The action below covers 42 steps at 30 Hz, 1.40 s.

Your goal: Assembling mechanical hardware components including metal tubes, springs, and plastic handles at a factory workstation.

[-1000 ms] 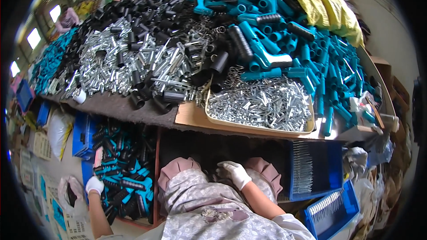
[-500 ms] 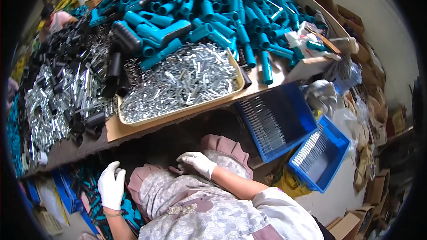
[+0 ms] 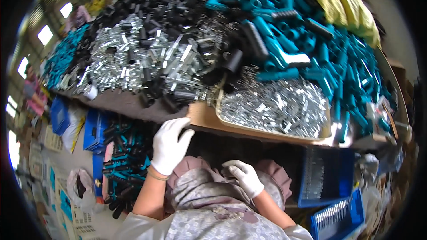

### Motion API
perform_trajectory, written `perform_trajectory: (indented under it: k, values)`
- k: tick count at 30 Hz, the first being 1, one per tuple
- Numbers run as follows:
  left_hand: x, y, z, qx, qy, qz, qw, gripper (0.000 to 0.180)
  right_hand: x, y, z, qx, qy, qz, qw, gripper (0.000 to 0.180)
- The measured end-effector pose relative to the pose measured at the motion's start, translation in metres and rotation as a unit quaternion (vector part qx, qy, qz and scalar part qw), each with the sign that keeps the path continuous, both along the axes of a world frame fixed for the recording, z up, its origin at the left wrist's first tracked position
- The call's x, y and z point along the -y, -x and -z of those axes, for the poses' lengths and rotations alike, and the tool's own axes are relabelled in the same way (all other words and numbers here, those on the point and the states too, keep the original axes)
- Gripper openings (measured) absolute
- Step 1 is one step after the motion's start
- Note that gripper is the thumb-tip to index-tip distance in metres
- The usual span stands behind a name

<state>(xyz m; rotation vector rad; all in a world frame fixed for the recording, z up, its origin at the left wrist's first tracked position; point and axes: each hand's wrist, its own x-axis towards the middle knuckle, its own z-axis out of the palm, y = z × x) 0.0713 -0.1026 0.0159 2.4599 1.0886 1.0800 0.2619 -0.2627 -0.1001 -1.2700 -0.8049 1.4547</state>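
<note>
Bare strip of brown tabletop (image 3: 133,104) lay open beside the raised white-gloved left hand (image 3: 170,144). Heaped silver metal parts (image 3: 133,58) and the shallow wooden tray of silver clips (image 3: 273,106) blocked everything beyond.

Left hand (image 3: 170,146), gloved white, has risen from low at 8 o'clock, beside the floor bins, to the table's front edge (image 3: 202,116); fingers spread, fingertips at the cardboard lip just at 9 o'clock of the tray of bright metal parts (image 3: 275,106). Right hand (image 3: 244,177) has slid slightly toward 5 o'clock on the lap, now curled, palm down.
</note>
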Motion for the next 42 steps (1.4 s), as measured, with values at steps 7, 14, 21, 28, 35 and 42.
perform_trajectory:
  k: [7,14,21,28,35,42]
  values:
    - [-0.026,0.007,0.0,0.055,-0.071,-0.025,0.996,0.021,-0.048,0.007,-0.111,0.271,-0.236,-0.055,0.931,0.023]
    - [-0.06,0.013,-0.008,0.11,-0.063,0.01,0.992,0.017,-0.084,0.022,-0.109,0.249,-0.184,-0.034,0.95,0.023]
    - [-0.158,-0.011,-0.057,-0.051,-0.11,-0.046,0.992,0.017,-0.098,0.034,-0.114,0.24,-0.136,-0.032,0.961,0.024]
    - [-0.22,-0.024,-0.052,-0.28,0.043,-0.063,0.957,0.035,-0.095,0.05,-0.115,0.036,-0.04,-0.032,0.998,0.028]
    - [-0.14,-0.016,-0.086,0.114,0.145,0.167,0.968,0.04,-0.088,0.046,-0.09,-0.241,-0.072,0.04,0.967,0.061]
    - [-0.127,-0.017,-0.068,-0.14,-0.093,0.083,0.982,0.028,-0.07,0.043,-0.113,-0.237,-0.074,0.012,0.968,0.053]
